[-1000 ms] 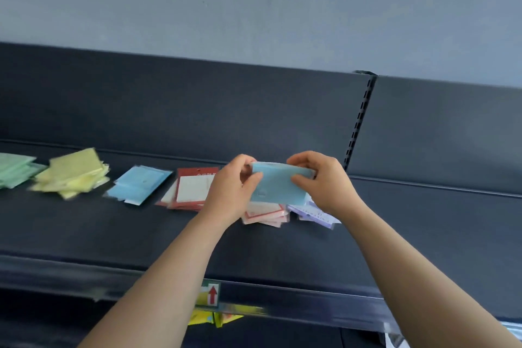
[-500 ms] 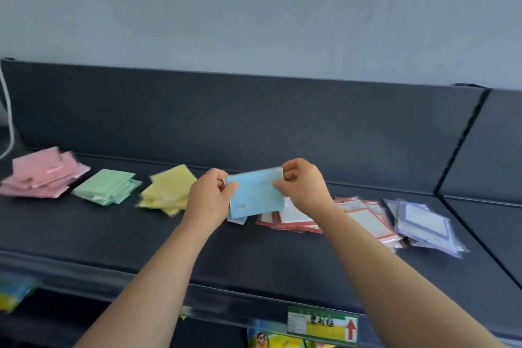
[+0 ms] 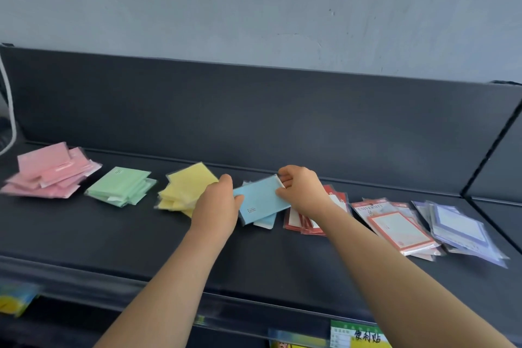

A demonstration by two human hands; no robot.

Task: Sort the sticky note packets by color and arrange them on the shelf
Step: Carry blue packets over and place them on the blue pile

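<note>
A blue sticky note packet point(image 3: 261, 200) lies low over the blue pile point(image 3: 265, 222) on the dark shelf point(image 3: 113, 240). My left hand point(image 3: 217, 206) grips its left edge and my right hand point(image 3: 300, 189) pinches its upper right corner. Left of it lie a yellow pile point(image 3: 183, 192), a green pile point(image 3: 121, 188) and a pink pile point(image 3: 49, 171). To the right are red-framed packets point(image 3: 295, 219), a red-and-white heap point(image 3: 395, 226) and purple packets point(image 3: 457, 227).
The shelf's dark back panel point(image 3: 254, 116) rises behind the piles, with a grey wall above. A white cable point(image 3: 8, 110) hangs at the far left. Price labels point(image 3: 356, 335) line the shelf's front rail, with coloured goods on the level below.
Both hands have carried the blue packet leftward and down onto the blue pile. The view has swung left, bringing the pink and green piles into sight.
</note>
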